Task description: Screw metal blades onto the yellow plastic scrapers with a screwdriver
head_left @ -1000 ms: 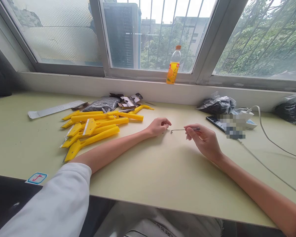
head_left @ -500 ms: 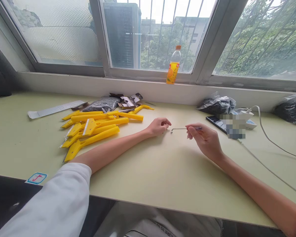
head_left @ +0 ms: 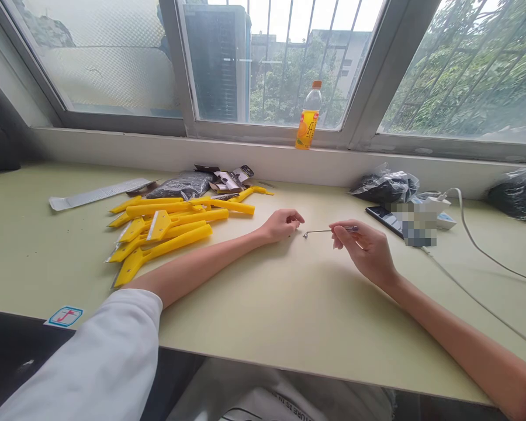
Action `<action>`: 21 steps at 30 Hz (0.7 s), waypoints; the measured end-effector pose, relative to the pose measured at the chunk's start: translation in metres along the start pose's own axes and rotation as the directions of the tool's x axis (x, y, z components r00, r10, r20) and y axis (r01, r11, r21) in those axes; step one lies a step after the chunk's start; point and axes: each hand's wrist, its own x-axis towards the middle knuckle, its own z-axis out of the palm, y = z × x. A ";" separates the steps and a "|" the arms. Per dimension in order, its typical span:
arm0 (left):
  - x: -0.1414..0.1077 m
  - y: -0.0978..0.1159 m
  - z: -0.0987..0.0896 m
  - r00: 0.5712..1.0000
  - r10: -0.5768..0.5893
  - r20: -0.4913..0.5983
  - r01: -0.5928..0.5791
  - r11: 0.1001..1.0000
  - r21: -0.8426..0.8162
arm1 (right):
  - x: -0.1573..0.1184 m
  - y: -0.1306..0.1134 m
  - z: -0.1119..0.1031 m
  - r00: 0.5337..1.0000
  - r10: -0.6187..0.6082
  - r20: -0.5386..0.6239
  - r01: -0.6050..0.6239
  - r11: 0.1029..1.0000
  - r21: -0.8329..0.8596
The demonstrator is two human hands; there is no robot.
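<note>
My right hand (head_left: 366, 248) pinches a thin metal tool (head_left: 318, 231) with a bent tip, which points left toward my other hand. Small metal pieces (head_left: 305, 235) lie at the tool's tip on the pale green table (head_left: 263, 316). Just left of them my left hand (head_left: 283, 225) rests on the table, its fingers curled together; what they hold, if anything, is too small to make out. Beyond my left forearm several yellow scrapers (head_left: 170, 250) lie in a pile.
Behind the scrapers are a bag of dark items (head_left: 184, 185), small packets (head_left: 233, 178) and a long strip (head_left: 96, 194). An orange drink bottle (head_left: 307, 120) stands on the sill. At right are a phone (head_left: 383, 219), a white cable (head_left: 469, 234) and two dark bags (head_left: 388, 186).
The tool's bent tip has dipped slightly toward the small metal pieces. Both hands are almost where they were.
</note>
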 end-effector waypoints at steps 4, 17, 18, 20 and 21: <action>0.000 0.000 0.000 1.000 -0.001 -0.002 0.001 1.000 0.000 | 0.000 0.000 0.001 1.000 -0.011 0.019 0.011 1.000 -0.020; 0.001 0.001 0.000 1.000 0.007 -0.005 -0.007 1.000 0.019 | -0.001 0.001 0.002 0.998 -0.046 0.043 0.048 0.997 -0.063; 0.001 0.001 0.000 1.000 0.009 -0.005 -0.009 1.000 0.020 | -0.001 0.001 0.002 0.998 -0.050 0.044 0.053 0.996 -0.066; 0.001 0.001 0.000 1.000 0.014 -0.006 -0.014 1.000 0.022 | -0.001 0.000 0.002 0.997 -0.058 0.049 0.062 0.995 -0.075; 0.001 0.000 0.000 1.000 0.015 -0.006 -0.015 1.000 0.022 | -0.001 0.000 0.002 0.997 -0.063 0.052 0.067 0.994 -0.081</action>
